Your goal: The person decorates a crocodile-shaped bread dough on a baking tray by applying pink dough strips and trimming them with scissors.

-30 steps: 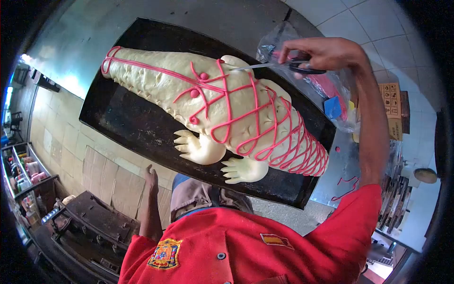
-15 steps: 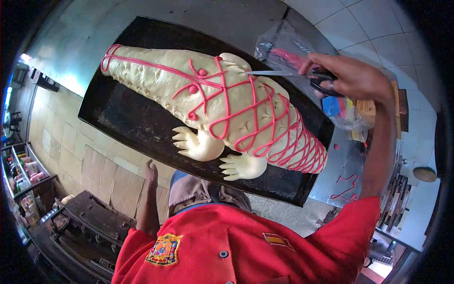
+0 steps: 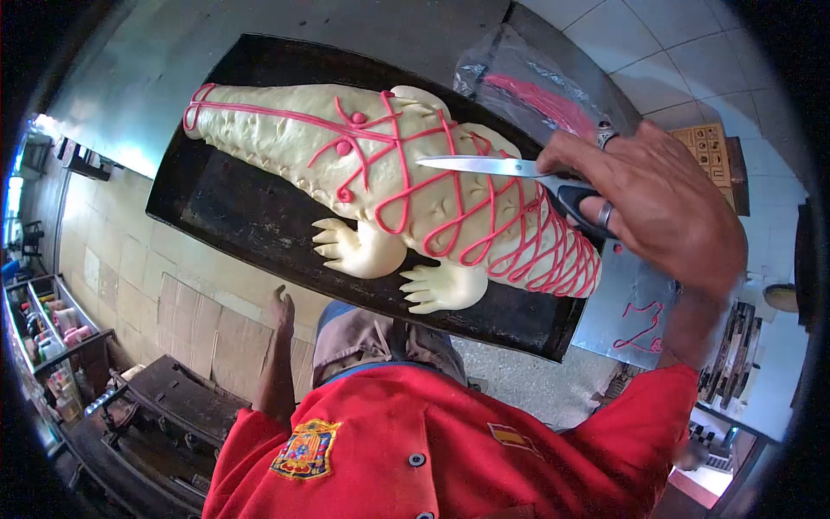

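Overhead, crocodile-shaped dough [image 3: 389, 173] on black tray [image 3: 233, 216]; right hand [image 3: 648, 208] grip around scissors [image 3: 493, 166].

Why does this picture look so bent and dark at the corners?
Head view: a fisheye lens curves the baking tray and wall tiles, with black vignette corners; glare brightens the steel table; the right hand with scissors looks oversized and slightly soft.

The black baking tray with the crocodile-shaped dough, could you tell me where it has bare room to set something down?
On the black baking tray, the bare patch lies between the pale crocodile-shaped dough's snout, its clawed feet and the near rim. The right end is crowded: pink-iced tail, right hand holding steel scissors, and a clear plastic bag behind.
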Action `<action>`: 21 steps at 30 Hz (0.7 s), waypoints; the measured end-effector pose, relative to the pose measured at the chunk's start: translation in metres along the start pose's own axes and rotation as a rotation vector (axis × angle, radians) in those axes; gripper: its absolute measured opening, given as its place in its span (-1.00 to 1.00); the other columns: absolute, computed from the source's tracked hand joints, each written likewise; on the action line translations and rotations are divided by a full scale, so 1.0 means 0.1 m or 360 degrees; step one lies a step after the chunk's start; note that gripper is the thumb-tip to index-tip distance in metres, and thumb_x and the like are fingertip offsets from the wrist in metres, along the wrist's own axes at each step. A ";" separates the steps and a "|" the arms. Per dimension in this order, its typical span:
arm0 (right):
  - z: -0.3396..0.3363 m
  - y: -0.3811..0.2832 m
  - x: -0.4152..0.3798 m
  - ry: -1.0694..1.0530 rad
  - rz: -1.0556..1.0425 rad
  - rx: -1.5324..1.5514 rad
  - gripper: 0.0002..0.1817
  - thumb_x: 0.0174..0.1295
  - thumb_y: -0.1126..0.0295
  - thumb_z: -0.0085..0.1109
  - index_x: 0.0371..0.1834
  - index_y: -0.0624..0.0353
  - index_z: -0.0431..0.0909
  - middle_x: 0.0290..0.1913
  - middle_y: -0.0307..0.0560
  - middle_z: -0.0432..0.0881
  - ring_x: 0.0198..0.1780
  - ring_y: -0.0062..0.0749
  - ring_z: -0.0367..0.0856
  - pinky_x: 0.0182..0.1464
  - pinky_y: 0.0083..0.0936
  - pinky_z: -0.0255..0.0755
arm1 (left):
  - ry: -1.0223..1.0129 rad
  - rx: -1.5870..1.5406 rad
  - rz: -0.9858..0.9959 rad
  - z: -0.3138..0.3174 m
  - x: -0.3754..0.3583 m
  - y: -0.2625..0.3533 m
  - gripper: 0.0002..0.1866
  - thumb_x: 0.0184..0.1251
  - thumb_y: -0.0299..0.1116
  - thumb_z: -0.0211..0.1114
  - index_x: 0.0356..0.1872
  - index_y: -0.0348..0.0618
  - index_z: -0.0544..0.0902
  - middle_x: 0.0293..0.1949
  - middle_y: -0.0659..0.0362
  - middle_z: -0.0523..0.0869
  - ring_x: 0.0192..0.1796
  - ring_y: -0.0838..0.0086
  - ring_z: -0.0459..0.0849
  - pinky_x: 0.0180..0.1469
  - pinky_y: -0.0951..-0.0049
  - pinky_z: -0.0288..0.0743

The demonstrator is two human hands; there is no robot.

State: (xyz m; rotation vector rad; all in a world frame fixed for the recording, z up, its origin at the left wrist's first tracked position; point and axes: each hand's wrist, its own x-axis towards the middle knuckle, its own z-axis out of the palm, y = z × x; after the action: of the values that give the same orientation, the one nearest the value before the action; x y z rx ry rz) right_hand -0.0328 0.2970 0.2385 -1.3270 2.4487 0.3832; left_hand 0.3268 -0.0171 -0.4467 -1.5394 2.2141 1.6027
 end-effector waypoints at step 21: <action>0.71 -0.11 -0.83 0.0175 0.0036 0.0073 -0.50 0.12 0.38 0.27 0.19 0.02 0.45 -0.29 -0.07 0.53 -0.11 -0.13 0.52 0.05 -0.14 0.24 | -0.0205 0.0240 -0.0194 -0.01 -0.46 -0.06 -0.57 0.27 -0.44 0.12 0.19 -0.19 0.52 0.08 -0.07 0.61 0.13 0.18 0.57 0.18 0.27 0.42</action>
State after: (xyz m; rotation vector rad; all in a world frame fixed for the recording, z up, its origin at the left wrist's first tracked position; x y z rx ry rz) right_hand 0.0307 0.3811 0.2073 -1.3353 2.5483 0.2641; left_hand 0.3552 0.0143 -0.4272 -1.4569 2.0783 1.4229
